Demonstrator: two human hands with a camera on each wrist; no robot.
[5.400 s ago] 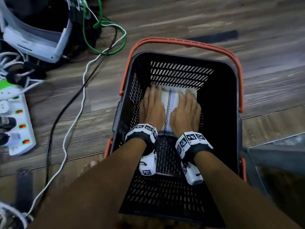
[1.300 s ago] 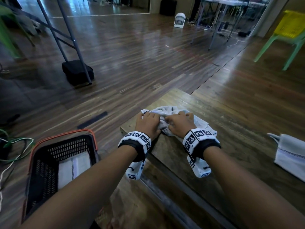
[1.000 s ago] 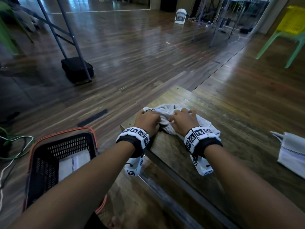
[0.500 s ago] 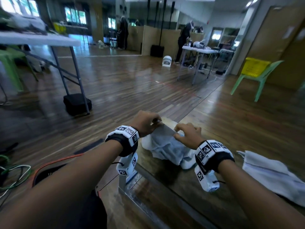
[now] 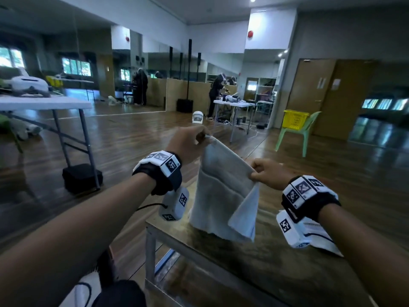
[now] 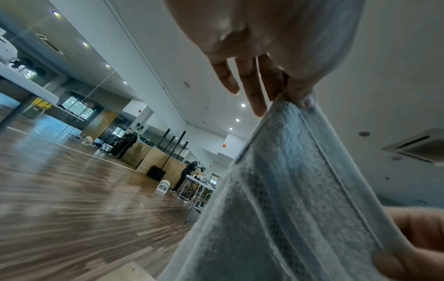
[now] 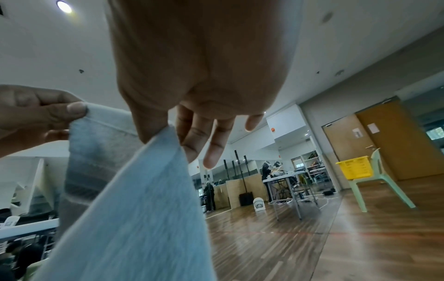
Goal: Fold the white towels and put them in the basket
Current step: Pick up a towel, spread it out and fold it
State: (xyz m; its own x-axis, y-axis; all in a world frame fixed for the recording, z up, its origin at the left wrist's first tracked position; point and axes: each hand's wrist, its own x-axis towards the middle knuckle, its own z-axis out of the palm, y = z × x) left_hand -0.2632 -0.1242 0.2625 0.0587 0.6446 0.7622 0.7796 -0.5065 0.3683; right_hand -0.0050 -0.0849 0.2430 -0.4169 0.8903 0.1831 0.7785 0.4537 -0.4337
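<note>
left hand (image 5: 188,142) pinching top corner of white towel (image 5: 221,196) at 12 | right hand (image 5: 269,173) pinching opposite edge at 3 | towel hangs over wooden table (image 5: 254,262), hem possibly touching | risk: one corner slips, bunched uneven fold

White terry towel (image 5: 223,191) hangs between two hands above brown wooden table (image 5: 254,262).
Left hand (image 5: 188,142) pinches the upper corner; right hand (image 5: 269,173) pinches lower, nearer right.
</note>
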